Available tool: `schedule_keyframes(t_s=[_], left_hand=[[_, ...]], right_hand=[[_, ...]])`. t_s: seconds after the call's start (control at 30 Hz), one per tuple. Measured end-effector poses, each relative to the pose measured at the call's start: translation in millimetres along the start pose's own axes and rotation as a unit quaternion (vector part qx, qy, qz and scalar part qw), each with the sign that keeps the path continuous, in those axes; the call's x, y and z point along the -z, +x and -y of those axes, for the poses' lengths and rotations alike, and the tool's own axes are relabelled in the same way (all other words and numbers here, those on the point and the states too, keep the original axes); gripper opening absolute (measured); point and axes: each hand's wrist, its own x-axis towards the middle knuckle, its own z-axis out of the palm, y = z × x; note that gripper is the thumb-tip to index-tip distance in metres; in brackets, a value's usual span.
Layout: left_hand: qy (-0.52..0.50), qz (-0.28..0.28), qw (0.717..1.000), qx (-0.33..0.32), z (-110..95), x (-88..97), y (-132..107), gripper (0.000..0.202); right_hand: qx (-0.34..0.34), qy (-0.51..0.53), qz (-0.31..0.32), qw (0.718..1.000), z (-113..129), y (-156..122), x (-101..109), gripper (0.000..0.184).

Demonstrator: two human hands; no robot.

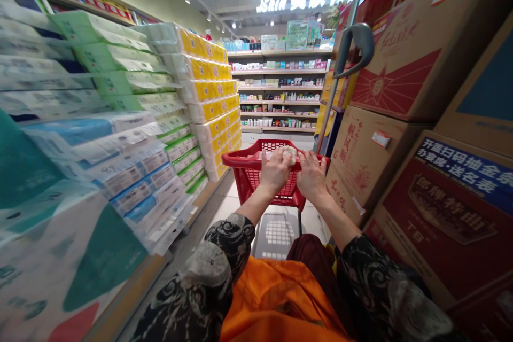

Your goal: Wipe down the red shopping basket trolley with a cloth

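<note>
Aisle | left hand (276,172), right hand (312,176) grip red cart (245,164) (wad (289,154) between)

We look along a supermarket aisle whose pale tiled floor (231,200) carries a red shopping cart (256,171), standing in the middle of the passage. On our left, a low wood-edged shelf (128,294) runs beside the floor and bears wrapped tissue packs stacked high: blue packs (132,171) nearest, green packs (116,53) above, yellow packs (208,85) farthest. On our right, cardboard cartons (360,165) are piled up just beside the cart. Stocked far shelves (280,85) close the aisle's end.
</note>
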Motion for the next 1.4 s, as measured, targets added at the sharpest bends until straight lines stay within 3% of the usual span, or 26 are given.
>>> schedule_keyframes(t_s=[0.1,0.27,0.33,0.4,0.57,0.63,0.73,0.9,0.97,1.03,1.23,1.3,1.4], left_hand=[[-0.011,0.002,1.0,-0.016,-1,0.2,2,0.038],[0.011,-0.012,0.999,0.04,35,15.3,-12,0.038],[0.025,-0.013,0.998,0.047,39,18.0,-15,0.038],[0.031,-0.006,0.999,0.023,29,15.6,-13,0.038],[0.012,0.02,0.997,-0.076,-22,-0.2,6,0.037],[0.006,0.025,0.995,-0.094,-28,-2.2,11,0.038],[0.003,0.016,0.998,-0.067,-7,4.4,7,0.037],[0.038,0.009,0.998,0.059,58,29.8,-22,0.039],[0.049,0.006,0.996,0.081,69,34.5,-30,0.04],[0.045,0.001,0.996,0.077,63,32.4,-30,0.039],[-0.008,-0.004,1.0,0.006,5,10.8,-7,0.037],[-0.014,-0.01,1.0,0.005,5,9.4,-7,0.037],[0.0,-0.024,0.999,0.037,36,15.3,-17,0.038]], right_hand=[[0.004,-0.015,-0.002,1.0,-6,0,3,0.057],[0.004,0.003,-0.007,1.0,-6,-2,0,0.056],[-0.001,0.013,-0.019,1.0,-7,-2,-2,0.056],[-0.007,0.017,-0.028,0.999,-8,-2,-2,0.056],[-0.014,0.009,-0.026,1.0,-16,0,6,0.053],[-0.013,0.01,-0.02,1.0,-18,1,10,0.052],[-0.016,0.013,-0.02,1.0,-19,2,12,0.054],[-0.022,0.031,-0.031,0.999,-13,1,6,0.055],[-0.017,0.037,-0.032,0.999,-10,0,3,0.055],[-0.012,0.039,-0.029,0.999,-6,-1,2,0.055],[0.013,0.037,-0.004,0.999,9,-3,7,0.055],[0.027,0.041,0.0,0.999,15,-3,8,0.055],[0.032,0.053,-0.003,0.998,19,-3,5,0.056]])
